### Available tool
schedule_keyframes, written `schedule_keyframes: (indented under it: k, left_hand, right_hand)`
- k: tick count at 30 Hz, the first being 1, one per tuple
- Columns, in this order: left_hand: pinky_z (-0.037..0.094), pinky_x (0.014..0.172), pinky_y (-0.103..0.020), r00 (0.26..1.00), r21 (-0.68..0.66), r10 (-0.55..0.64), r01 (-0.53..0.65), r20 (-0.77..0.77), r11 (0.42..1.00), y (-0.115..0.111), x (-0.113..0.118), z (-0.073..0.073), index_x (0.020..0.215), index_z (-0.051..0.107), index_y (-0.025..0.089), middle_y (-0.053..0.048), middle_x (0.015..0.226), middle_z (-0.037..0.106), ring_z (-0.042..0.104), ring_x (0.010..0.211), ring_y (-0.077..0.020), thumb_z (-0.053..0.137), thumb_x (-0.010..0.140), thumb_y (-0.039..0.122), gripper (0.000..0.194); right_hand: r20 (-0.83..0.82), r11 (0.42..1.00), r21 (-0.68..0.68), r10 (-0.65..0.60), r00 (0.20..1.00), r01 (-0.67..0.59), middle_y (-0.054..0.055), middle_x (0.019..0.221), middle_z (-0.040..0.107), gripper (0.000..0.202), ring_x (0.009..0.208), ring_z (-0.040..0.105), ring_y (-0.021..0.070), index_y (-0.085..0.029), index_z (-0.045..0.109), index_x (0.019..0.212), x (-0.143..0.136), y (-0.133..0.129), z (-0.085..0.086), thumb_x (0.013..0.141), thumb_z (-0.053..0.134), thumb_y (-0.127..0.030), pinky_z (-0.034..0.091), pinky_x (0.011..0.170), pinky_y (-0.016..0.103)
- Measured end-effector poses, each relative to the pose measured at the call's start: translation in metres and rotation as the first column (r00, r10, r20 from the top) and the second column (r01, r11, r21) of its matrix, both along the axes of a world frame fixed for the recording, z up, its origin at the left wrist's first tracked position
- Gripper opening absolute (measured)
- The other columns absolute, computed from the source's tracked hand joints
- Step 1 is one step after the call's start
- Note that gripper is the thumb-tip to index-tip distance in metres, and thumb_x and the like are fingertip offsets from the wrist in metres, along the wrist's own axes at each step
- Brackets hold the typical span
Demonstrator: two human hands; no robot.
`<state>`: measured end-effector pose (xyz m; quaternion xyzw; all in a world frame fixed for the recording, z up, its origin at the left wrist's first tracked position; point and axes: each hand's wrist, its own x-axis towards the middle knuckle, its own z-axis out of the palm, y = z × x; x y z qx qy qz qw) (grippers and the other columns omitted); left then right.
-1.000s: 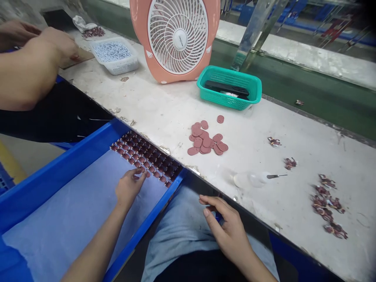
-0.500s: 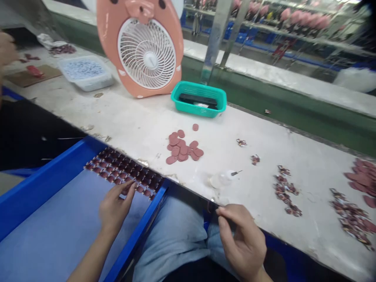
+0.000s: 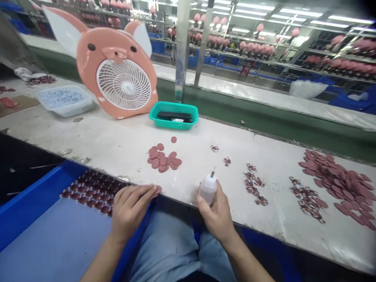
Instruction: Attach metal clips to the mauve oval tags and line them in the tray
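My right hand is wrapped round a small translucent bottle, its needle tip pointing up, just above the table's front edge. My left hand pinches a reddish-brown oval piece at the table edge, beside the blue bin. A loose pile of similar oval pieces lies on the white table beyond my hands. To the right are small clusters of shiny brown-and-metal parts. Inside the blue bin, rows of dark red assembled pieces line the far side.
A pink animal-shaped fan stands at the back beside a green basket holding dark objects. A white tray sits at the left. More oval pieces are heaped at the right. The blue bin has a raised rim.
The view has tilted up. My left hand has left the rows in the bin and now holds an oval piece at the table edge. My right hand has picked up the bottle, which was lying down.
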<state>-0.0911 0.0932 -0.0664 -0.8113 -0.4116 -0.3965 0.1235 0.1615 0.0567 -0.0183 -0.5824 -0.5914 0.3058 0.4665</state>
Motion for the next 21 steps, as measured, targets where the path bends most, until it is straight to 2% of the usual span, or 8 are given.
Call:
schedule_keyframes:
  k: [2,4,7,9,11,13,16,21]
  left_hand:
    - [0.048,0.088,-0.038,0.996,0.062,-0.083,0.081,0.040,0.995,-0.009,0.004,0.004,0.127,0.067,0.034,-0.001,0.096,0.082,0.074,0.080,-0.0212,0.069,0.085,0.007,0.050]
    - [0.049,0.090,-0.038,0.983,0.083,-0.166,0.159,0.076,0.984,-0.017,0.013,0.012,0.138,0.060,0.035,-0.003,0.096,0.082,0.075,0.078,-0.0216,0.068,0.084,0.005,0.062]
    - [0.050,0.093,-0.038,0.951,0.042,-0.287,0.284,0.115,0.958,-0.028,0.031,0.024,0.140,0.058,0.037,-0.002,0.098,0.082,0.075,0.081,-0.0226,0.063,0.085,0.007,0.063]
    - [0.054,0.090,-0.037,0.916,-0.007,-0.301,0.314,0.264,0.949,-0.036,0.045,0.026,0.134,0.064,0.041,-0.001,0.099,0.081,0.075,0.083,-0.0238,0.064,0.086,0.013,0.055]
    - [0.057,0.088,-0.039,0.814,-0.178,-0.165,0.311,0.557,0.933,-0.044,0.060,0.022,0.129,0.067,0.042,-0.002,0.104,0.080,0.075,0.090,-0.0270,0.070,0.086,0.031,0.044]
    - [0.059,0.089,-0.041,0.626,-0.416,0.102,0.381,0.773,0.826,-0.054,0.074,0.016,0.122,0.072,0.040,-0.004,0.110,0.079,0.073,0.099,-0.0311,0.074,0.079,0.052,0.044]
    - [0.062,0.082,-0.041,0.403,-0.543,0.369,0.541,0.838,0.642,-0.063,0.088,0.013,0.100,0.081,0.035,-0.006,0.107,0.079,0.072,0.099,-0.0345,0.084,0.065,0.056,0.041]
    - [0.064,0.074,-0.035,0.138,-0.500,0.596,0.707,0.791,0.500,-0.064,0.096,0.028,0.087,0.081,0.031,-0.005,0.094,0.081,0.074,0.092,-0.0307,0.091,0.057,0.051,0.038]
  right_hand:
    - [-0.109,0.998,-0.040,0.046,0.993,-0.051,-0.001,0.073,0.060,0.016,0.061,0.056,0.0133,-0.021,0.054,0.091,-0.007,-0.006,0.004,0.089,0.059,-0.036,0.051,0.057,0.025]
    - [-0.336,0.971,-0.159,0.119,0.934,-0.180,-0.003,0.071,0.059,0.026,0.056,0.054,0.0109,-0.021,0.054,0.088,-0.014,-0.007,0.008,0.083,0.070,-0.041,0.048,0.050,0.022]
    - [-0.718,0.851,-0.261,0.144,0.681,-0.455,-0.004,0.066,0.059,0.048,0.053,0.054,0.0095,-0.020,0.054,0.085,-0.019,-0.004,0.014,0.064,0.087,-0.048,0.048,0.046,0.020]
    - [-0.819,0.824,-0.244,0.107,0.563,-0.511,-0.004,0.062,0.060,0.055,0.050,0.054,0.0086,-0.018,0.054,0.084,-0.020,-0.005,0.018,0.056,0.091,-0.048,0.046,0.044,0.018]
    - [-0.854,0.855,-0.225,0.058,0.518,-0.467,-0.005,0.061,0.060,0.056,0.050,0.054,0.0080,-0.018,0.054,0.083,-0.020,-0.008,0.023,0.053,0.094,-0.045,0.044,0.042,0.016]
    - [-0.857,0.883,-0.226,0.020,0.515,-0.411,-0.005,0.063,0.061,0.057,0.051,0.054,0.0075,-0.018,0.054,0.084,-0.021,-0.012,0.026,0.053,0.094,-0.044,0.043,0.042,0.015]
    - [-0.834,0.875,-0.252,0.020,0.551,-0.414,-0.005,0.065,0.061,0.056,0.049,0.052,0.0058,-0.019,0.051,0.083,-0.022,-0.016,0.027,0.055,0.092,-0.046,0.044,0.045,0.016]
    - [-0.699,0.877,-0.282,0.091,0.709,-0.390,-0.007,0.073,0.057,0.057,0.050,0.049,0.0084,-0.025,0.037,0.116,-0.003,-0.025,0.019,0.080,0.071,-0.053,0.045,0.043,0.019]
